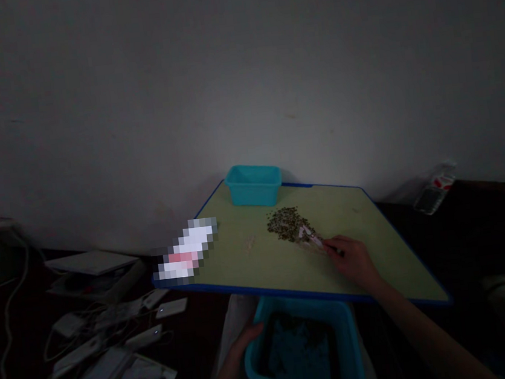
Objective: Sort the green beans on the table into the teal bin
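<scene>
Nearest us, below the desk, our left hand gripped a tub. Our right hand grasped a tool slanting toward the far-left corner.

The head view looked from the person's own eye level, forward and down, across a pale yellow-green rectangular tabletop with a blue edge towards a plain grey wall that filled the upper half. Nearest the camera, a deep turquoise plastic bin was seen steeply from above at the bottom edge, while a turquoise rectangular plastic tub, farther off, showed at a shallower angle.
</scene>
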`<state>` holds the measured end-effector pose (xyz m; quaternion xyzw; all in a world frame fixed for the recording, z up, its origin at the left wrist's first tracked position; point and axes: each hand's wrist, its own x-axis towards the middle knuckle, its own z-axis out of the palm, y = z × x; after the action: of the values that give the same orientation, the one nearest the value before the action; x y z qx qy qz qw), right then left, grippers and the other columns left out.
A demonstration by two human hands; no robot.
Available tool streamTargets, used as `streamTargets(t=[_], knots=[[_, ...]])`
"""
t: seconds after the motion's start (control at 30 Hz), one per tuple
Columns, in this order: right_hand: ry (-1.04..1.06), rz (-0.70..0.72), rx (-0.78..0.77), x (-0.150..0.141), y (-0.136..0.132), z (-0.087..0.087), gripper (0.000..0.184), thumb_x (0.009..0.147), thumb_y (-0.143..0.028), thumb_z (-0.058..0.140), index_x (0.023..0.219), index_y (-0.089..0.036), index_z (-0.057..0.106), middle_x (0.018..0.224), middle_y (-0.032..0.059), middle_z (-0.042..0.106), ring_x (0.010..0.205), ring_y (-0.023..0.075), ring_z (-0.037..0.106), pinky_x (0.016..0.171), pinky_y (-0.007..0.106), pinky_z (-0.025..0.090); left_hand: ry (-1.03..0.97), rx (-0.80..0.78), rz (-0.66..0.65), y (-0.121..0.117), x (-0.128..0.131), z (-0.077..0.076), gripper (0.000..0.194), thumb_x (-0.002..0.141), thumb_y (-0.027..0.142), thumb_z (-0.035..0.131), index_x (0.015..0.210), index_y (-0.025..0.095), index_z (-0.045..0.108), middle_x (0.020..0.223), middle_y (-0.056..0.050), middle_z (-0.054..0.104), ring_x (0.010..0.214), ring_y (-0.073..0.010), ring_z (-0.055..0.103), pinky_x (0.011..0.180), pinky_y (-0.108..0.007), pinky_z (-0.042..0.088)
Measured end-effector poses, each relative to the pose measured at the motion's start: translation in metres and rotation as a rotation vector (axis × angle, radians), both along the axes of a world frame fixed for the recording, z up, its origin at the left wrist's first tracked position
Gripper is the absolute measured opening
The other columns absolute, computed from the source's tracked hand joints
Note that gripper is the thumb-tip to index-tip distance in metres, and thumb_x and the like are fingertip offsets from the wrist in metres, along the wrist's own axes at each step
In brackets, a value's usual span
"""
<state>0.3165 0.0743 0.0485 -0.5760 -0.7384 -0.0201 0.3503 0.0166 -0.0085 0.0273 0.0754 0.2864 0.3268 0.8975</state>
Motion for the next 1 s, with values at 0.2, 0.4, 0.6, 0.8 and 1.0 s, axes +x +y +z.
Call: streamTargets(t=[0.2, 0.4, 0.6, 0.8, 1.0], knots=[[0.016, -0.003, -0.004, 0.0, 0.0, 0.001, 0.024, 0.089, -0.02, 0.054, 0.095, -0.021, 0.077, 0.086, 0.0055, 0.074, 0.073, 0.0171, 0.068, 0.069, 0.027, 0.051, 0.019, 0.031, 0.016, -0.001, -0.001, 0.001, 0.071, 0.088, 0.029, 0.057, 0.151, 0.012, 0.029, 0.11, -0.015, 0.079, 0.115, -0.0369, 0.066, 0.1, -0.052, 0.048], [0.004, 0.008, -0.016, 0.0, 0.001, -0.002, 0.024, 0.09, -0.022, 0.055, 0.098, -0.019, 0.077, 0.087, 0.006, 0.074, 0.073, 0.017, 0.067, 0.068, 0.027, 0.051, 0.026, 0.027, 0.014, 0.0, 0.001, -0.003, 0.07, 0.089, 0.03, 0.057, 0.15, 0.011, 0.031, 0.107, -0.014, 0.08, 0.116, -0.0356, 0.066, 0.1, -0.051, 0.048], [0.006, 0.034, -0.011, -0.001, 0.002, -0.005, 0.024, 0.091, -0.022, 0.054, 0.1, -0.02, 0.076, 0.09, 0.0058, 0.074, 0.074, 0.0169, 0.067, 0.068, 0.027, 0.051, 0.056, 0.07, 0.038, 0.002, -0.002, -0.011, 0.069, 0.087, 0.028, 0.059, 0.148, 0.008, 0.035, 0.114, -0.015, 0.077, 0.118, -0.0356, 0.065, 0.102, -0.049, 0.047], [-0.011, 0.033, 0.013, -0.003, 0.007, -0.005, 0.024, 0.091, -0.021, 0.054, 0.099, -0.02, 0.077, 0.089, 0.006, 0.074, 0.073, 0.0168, 0.067, 0.068, 0.027, 0.052, 0.06, 0.096, 0.016, 0.001, -0.002, -0.013, 0.069, 0.087, 0.031, 0.058, 0.148, 0.007, 0.035, 0.108, -0.019, 0.078, 0.11, -0.0387, 0.068, 0.101, -0.055, 0.046], [-0.018, 0.043, -0.003, -0.005, 0.01, -0.004, 0.025, 0.091, -0.019, 0.054, 0.101, -0.02, 0.076, 0.092, 0.0061, 0.074, 0.075, 0.017, 0.068, 0.068, 0.027, 0.051, 0.06, 0.083, 0.003, 0.0, -0.003, -0.011, 0.067, 0.087, 0.033, 0.057, 0.146, 0.007, 0.04, 0.108, -0.017, 0.079, 0.111, -0.0388, 0.068, 0.101, -0.054, 0.046]])
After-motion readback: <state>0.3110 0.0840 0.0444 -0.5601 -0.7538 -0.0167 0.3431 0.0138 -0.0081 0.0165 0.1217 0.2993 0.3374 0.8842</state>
